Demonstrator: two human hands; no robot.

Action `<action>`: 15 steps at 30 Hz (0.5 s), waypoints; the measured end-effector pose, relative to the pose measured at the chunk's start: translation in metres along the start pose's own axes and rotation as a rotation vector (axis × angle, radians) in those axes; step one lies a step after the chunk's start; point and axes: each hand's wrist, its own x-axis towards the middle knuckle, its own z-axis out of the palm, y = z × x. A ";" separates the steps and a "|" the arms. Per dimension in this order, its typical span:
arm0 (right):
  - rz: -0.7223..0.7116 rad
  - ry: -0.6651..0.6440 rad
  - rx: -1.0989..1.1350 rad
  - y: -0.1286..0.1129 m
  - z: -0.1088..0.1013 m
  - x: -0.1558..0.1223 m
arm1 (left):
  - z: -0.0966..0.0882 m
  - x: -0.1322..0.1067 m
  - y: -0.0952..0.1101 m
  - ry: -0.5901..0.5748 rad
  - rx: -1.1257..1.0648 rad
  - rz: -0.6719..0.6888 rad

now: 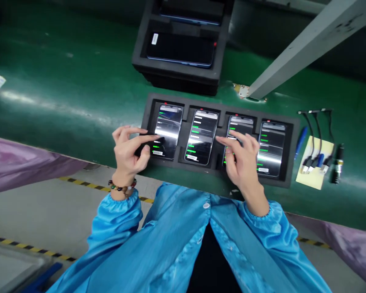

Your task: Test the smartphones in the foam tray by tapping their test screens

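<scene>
Step in hand: seemingly tapping or scrolling the lit screens by fingertip, with the phones left in their slots.
Foam tray: a long dark-grey foam tray (pixel 291 150) lies on the green tabletop (pixel 79 97), holding four slim black-fronted phones in a row, screens up, with white and green lines showing; the wording is too small to read.
Next move calls for: in my judgement, a light, exact touch from one fingertip, the other fingers kept off neighbouring glass.
Left hand: the left hand (pixel 129 150) grips nothing; its fingers are loosely spread, thumb apart from the index finger.
Leftmost phone: the leftmost phone (pixel 170 130) lies just beyond that hand, the index fingertip over its screen; contact cannot be told.
Right hand: the right hand (pixel 244 156) is likewise free of any object, fingers parted and bent.
Third phone: the third phone (pixel 244 124) lies partly hidden beneath this hand.
Second phone: the second phone (pixel 201 136) sits between the hands, the right index fingertip close by its right edge.
Rightmost phone: the rightmost phone (pixel 271 146) lies just right of the right hand.
</scene>
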 end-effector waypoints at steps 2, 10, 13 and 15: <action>0.091 0.109 -0.028 0.012 -0.010 -0.009 | 0.000 0.004 0.001 -0.003 -0.005 -0.011; 0.252 0.188 -0.116 0.045 -0.034 -0.034 | 0.013 0.018 0.007 0.071 -0.011 -0.050; 0.317 0.368 -0.134 0.065 -0.048 -0.050 | 0.017 0.019 0.008 0.117 -0.021 -0.122; 0.343 0.394 -0.118 0.076 -0.055 -0.060 | 0.018 0.020 0.010 0.116 -0.022 -0.160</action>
